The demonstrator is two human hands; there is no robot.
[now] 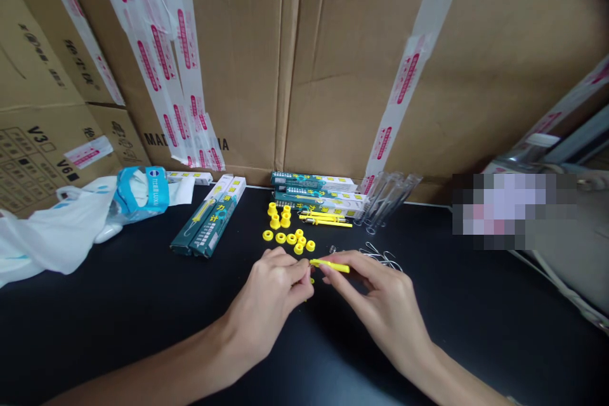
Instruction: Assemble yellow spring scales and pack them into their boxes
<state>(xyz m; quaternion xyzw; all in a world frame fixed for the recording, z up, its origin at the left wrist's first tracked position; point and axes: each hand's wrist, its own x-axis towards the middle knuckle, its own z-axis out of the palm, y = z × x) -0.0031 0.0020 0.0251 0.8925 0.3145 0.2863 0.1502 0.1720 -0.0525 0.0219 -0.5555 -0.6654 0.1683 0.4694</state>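
My right hand [383, 285] pinches a yellow plastic rod [335, 266] between thumb and fingers, its narrow end pointing left. Against that end my left hand [271, 285] is closed in a pinch; whatever sits in its fingertips is mostly hidden. A bit of yellow shows just below the fingertips. Beyond my hands lie several yellow rings [281, 238] and flanged yellow caps [275, 222]. Yellow rods with metal parts [326, 222] rest behind them. A small spring [332, 249] and several bent wire hooks [380, 255] are near my right hand.
Green-and-white boxes [209, 216] lie at the left, with more boxes [318, 196] stacked at the back. Clear plastic tubes [385, 203] stand beside these. A white plastic bag [57, 228] and a blue packet [143, 192] are far left. Cardboard [238, 63] walls the black table's back.
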